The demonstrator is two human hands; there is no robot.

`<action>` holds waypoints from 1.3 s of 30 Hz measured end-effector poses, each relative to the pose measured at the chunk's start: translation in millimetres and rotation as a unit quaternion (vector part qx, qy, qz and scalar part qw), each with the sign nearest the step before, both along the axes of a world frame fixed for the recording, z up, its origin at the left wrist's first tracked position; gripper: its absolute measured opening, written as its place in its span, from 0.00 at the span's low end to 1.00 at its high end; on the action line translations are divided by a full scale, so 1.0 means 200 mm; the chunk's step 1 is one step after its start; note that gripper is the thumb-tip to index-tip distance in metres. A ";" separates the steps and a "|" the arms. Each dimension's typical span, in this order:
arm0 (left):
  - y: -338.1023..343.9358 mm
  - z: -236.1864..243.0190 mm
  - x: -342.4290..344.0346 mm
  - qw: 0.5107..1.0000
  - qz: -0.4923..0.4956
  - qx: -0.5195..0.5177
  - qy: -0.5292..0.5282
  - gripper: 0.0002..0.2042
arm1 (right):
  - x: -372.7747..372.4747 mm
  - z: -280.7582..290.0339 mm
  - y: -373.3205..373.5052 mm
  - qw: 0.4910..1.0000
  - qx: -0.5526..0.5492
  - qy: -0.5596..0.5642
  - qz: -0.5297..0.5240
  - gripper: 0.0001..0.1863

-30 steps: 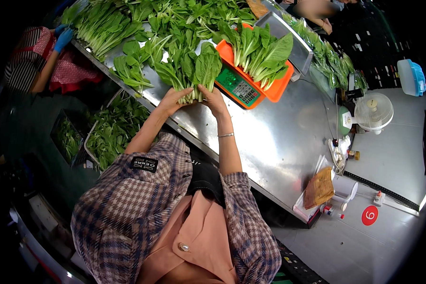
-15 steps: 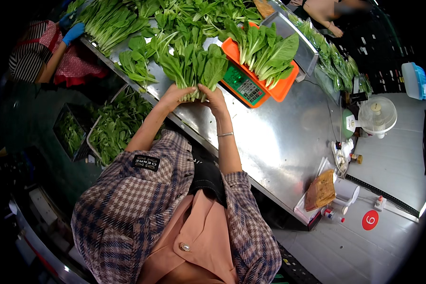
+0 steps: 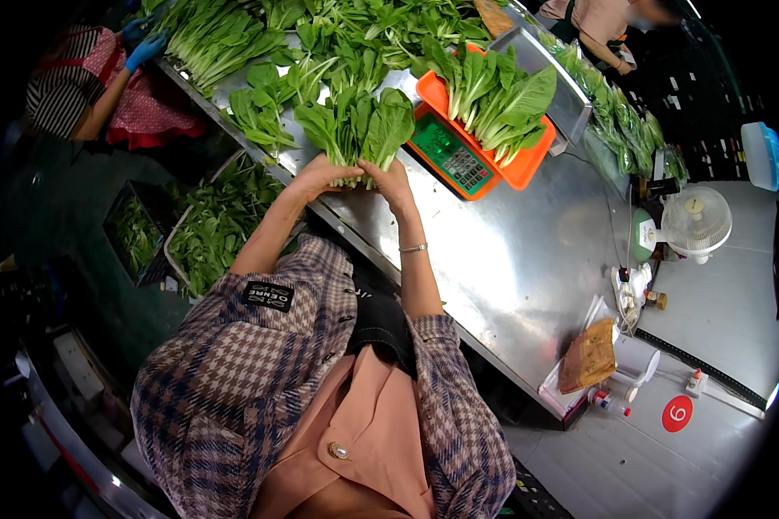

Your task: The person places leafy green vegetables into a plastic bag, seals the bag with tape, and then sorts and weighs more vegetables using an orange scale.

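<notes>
A bunch of leafy greens [image 3: 357, 128] is held upright at the near edge of the metal table, leaves pointing away from me. My left hand [image 3: 322, 173] is closed round the left side of its stems. From the other side my right hand [image 3: 388, 180] grips the same stems, thumb on top. Just to the right stands an orange scale [image 3: 448, 156] with a lit green display. More leafy greens [image 3: 498, 99] lie in its orange pan [image 3: 528, 173].
Loose greens [image 3: 225, 43] cover the far side of the table [image 3: 485, 268]. Below its left edge are crates of greens [image 3: 208, 229]. A co-worker in blue gloves [image 3: 145, 50] stands at the far left, another person [image 3: 601, 43] at the far right. A fan [image 3: 692, 221] stands right.
The view has shifted slightly, so the surroundings sit a little further right. Both hands keep hold of the bunch, which sits slightly lower and closer to me.
</notes>
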State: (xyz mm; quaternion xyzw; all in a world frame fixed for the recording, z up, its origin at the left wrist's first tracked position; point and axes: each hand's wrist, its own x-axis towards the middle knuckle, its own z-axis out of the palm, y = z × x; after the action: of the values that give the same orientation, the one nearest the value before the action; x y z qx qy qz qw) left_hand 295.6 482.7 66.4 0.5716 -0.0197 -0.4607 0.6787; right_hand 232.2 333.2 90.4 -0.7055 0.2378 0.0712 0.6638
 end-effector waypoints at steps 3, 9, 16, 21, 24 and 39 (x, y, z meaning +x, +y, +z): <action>0.02 -0.06 0.00 0.994 0.019 -0.083 0.064 0.19 | 0.01 0.00 0.01 0.998 -0.052 -0.041 0.015 0.19; 0.06 -0.13 0.00 0.959 0.057 -0.176 0.216 0.16 | 0.00 0.04 -0.01 0.997 0.073 -0.031 -0.001 0.19; 0.01 -0.05 -0.03 0.983 0.066 -0.138 0.098 0.16 | 0.02 0.01 -0.01 0.993 -0.102 -0.052 -0.001 0.21; 0.09 0.02 -0.01 0.988 0.100 -0.105 0.046 0.16 | 0.01 0.17 0.05 0.995 -0.019 -0.096 -0.008 0.24; 0.15 0.08 0.04 0.984 0.125 -0.127 0.001 0.17 | 0.00 0.31 0.04 0.995 0.007 -0.097 0.011 0.24; 0.12 -0.03 0.01 0.989 0.143 0.008 -0.021 0.13 | 0.09 0.73 -0.43 0.903 -0.293 -0.239 -0.204 0.18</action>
State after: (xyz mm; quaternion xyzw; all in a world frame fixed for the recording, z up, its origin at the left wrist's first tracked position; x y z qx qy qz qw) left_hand 297.3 506.6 60.7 0.5832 0.0515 -0.3469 0.7327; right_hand 249.6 246.7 236.5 -0.8002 0.2207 -0.3096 0.4638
